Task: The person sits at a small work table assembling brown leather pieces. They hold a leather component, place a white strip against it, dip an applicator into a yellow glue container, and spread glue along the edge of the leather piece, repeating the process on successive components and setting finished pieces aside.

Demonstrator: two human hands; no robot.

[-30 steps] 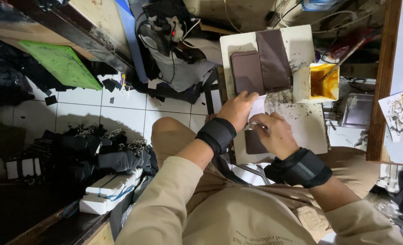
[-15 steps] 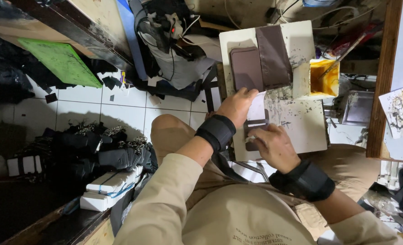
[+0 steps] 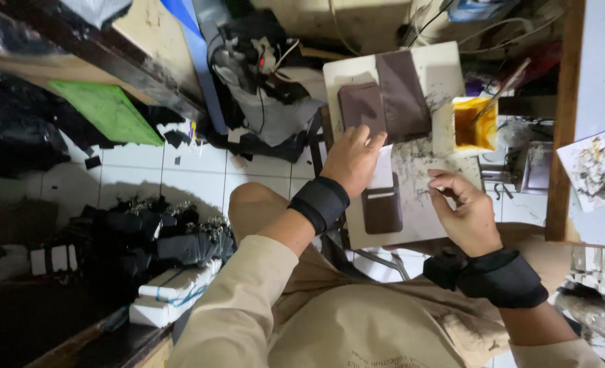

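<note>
Person seated at a small white table (image 3: 411, 225), knees under it, seen from above. Both wrists carry black bands.

Left hand (image 3: 352, 158): palm down, fingers spread and flat, pressing on a pale sheet (image 3: 383, 170) that lies over the far end of a dark brown leather piece (image 3: 382, 208). Nothing is gripped; the hand only holds things down.

Right hand (image 3: 464, 211): lifted just off the table to the right of the leather piece, fingers curled with thumb and forefinger pinched together. Whether something small sits in that pinch, I cannot tell.

The leather piece: small, rectangular, matte brown, with a stitched or folded pocket line across it; it sits near the table's near edge, between the two hands.

Farther back on the table lie two more brown leather panels (image 3: 384, 102), side by side, the right one longer and tilted. The table surface around them is smeared with dark marks.

At the right edge stands a yellow glue pot (image 3: 473, 126) with a stick resting in it.

On the tiled floor to the left is a heap of black scraps (image 3: 146, 232).
</note>
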